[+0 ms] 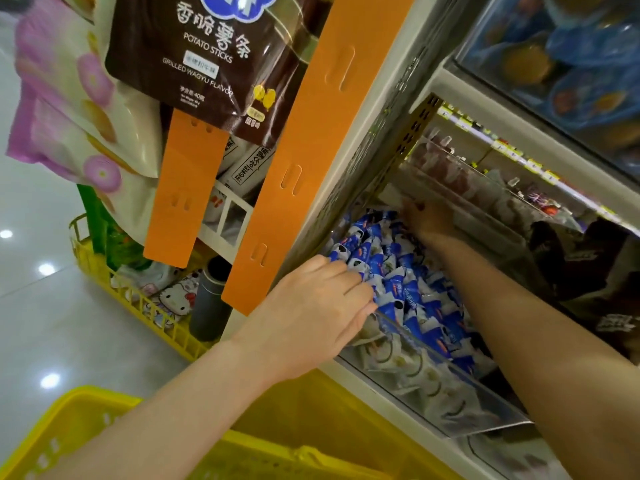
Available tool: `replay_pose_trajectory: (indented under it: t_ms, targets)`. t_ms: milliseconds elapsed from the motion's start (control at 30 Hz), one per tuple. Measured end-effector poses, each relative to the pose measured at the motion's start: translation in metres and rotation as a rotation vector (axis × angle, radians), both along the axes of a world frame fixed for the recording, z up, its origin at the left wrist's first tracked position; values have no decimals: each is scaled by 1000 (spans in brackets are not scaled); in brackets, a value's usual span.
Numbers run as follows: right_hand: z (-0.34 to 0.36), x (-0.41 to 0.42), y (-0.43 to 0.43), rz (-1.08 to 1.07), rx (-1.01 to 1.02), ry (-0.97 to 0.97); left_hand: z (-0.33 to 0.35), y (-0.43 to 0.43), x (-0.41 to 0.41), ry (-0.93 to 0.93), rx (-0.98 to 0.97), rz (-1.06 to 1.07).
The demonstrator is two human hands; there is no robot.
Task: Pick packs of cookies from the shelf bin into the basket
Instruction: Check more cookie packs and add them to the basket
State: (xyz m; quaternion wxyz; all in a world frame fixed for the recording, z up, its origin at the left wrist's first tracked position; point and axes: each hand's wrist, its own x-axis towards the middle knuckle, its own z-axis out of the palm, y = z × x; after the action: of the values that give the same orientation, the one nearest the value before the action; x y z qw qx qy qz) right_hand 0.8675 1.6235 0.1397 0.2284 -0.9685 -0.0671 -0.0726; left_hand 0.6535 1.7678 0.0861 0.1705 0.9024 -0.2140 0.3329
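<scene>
Head view: left hand point(311, 313) rests on the cookie packs point(415, 296).

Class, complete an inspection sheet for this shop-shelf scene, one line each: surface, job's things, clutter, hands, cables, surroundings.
Surface: clear shelf bin in a white shelf unit, heaped with packs.
Job's things: blue-and-white cookie packs fill the bin; yellow basket below, no packs seen in its visible part.
Clutter: second basket on the floor, holding assorted goods.
Grippers: left hand lies on the packs at the bin's front; right hand reaches to the bin's back, blurred; grip unclear for both.
Cables: nothing seen.
Surroundings: potato sticks bag hanging by orange strips; glossy tiled floor.
</scene>
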Motion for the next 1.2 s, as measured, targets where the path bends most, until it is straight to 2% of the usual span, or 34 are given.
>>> replay_pose_trajectory:
  t_ms: [67,267,433,533,667,833,933,1000,1067,1167,1200]
  targets:
    - [1,0,-12,-46,-26,-27,1,0,-1,4,10,6]
    - [-3,-3,-16,-25,-177,226,3,0,-3,4,7,-4]
    - [-3,-1,-10,-29,-135,234,4,0,-4,31,9,5]
    - [-3,-4,-11,-57,-92,140,5,1,-5,62,15,7]
    - [14,-23,-19,-120,56,-97,6,-3,-9,88,8,33]
    - [37,-87,-27,26,247,-258,11,-6,-16,191,-41,60]
    - [41,-139,-27,100,331,-253,14,-10,-31,291,-253,38]
    - [41,-175,-29,168,453,-135,15,-11,-47,310,-463,24]
    - [36,-213,-30,291,579,-9,15,-9,-63,305,-732,9]
    - [21,-256,-28,422,692,136,19,-8,-84,477,-1226,-98]
    - [14,-266,-26,449,717,192,20,-8,-89,524,-1314,-125]
